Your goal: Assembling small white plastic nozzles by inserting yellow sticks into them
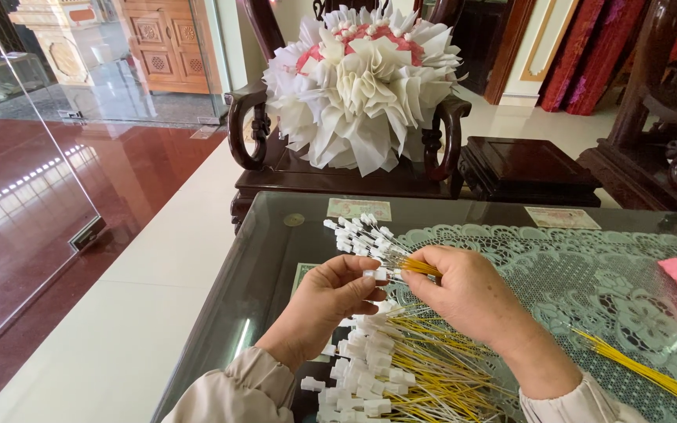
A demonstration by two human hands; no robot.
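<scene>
Both hands (401, 290) pinching white-tipped sticks (366, 239)

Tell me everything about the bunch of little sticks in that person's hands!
The bunch is a fan of thin yellow sticks, each tipped with a small white block, perhaps foam or plastic. The right hand grips the yellow ends together, so the white tips spread up and to the left. The left hand pinches one white tip at the bunch's lower edge. The bunch is held above a glass-topped table, just over a loose pile of the same sticks.
</scene>
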